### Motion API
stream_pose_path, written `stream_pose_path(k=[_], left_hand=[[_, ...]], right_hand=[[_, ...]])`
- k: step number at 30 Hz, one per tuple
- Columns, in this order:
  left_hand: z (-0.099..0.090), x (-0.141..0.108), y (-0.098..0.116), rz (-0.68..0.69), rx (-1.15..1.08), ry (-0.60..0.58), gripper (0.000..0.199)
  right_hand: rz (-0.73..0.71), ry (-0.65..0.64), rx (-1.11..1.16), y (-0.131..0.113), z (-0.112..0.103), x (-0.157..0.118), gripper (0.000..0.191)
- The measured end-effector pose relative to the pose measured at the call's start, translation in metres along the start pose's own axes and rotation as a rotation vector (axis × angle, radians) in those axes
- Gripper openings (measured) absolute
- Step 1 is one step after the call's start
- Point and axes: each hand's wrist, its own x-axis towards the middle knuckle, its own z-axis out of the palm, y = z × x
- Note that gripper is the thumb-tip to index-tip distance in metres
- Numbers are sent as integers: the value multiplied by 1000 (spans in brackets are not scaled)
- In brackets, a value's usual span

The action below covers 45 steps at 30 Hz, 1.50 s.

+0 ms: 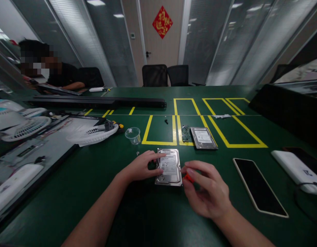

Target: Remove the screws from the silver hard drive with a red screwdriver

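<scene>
A silver hard drive [169, 168] with a printed label lies on the green table [148, 219] in front of me. My left hand [143, 166] rests on its left side, thumb and index finger spread over the label. At the drive's right edge, my right hand [204, 185] pinches a small orange-red object [189, 177], partly hidden by the fingers. Behind and to the right lies a second hard drive [203, 138], beside a small clear object [185, 133]. A clear plastic cup [133, 136] stands behind my left hand.
On the right are a phone [260, 187] and a white device [297, 171] with a black cable. White fan parts [93, 133] and a large panel [47, 151] fill the left. Yellow tape marks the table. A person sits at the far left, behind long black bars [96, 102].
</scene>
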Motion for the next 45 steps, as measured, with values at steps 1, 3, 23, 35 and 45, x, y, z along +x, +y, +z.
stream_pose_path(k=[1,3,23,35,45], left_hand=[[0,0,0,2,-1,0,70],[0,0,0,11,-4,3,70],[0,0,0,17,14,-4,68],[0,0,1,-1,11,-15,69],[0,0,0,5,13,-15,68]], right_hand=[[-1,-17,3,0,-1,0,39],[-2,-45,7,0,-4,-1,42],[-27,-77,76,-2,-6,11,54],[-15,-80,81,0,-4,3,50],[93,-59,104,-6,-2,-9,52]])
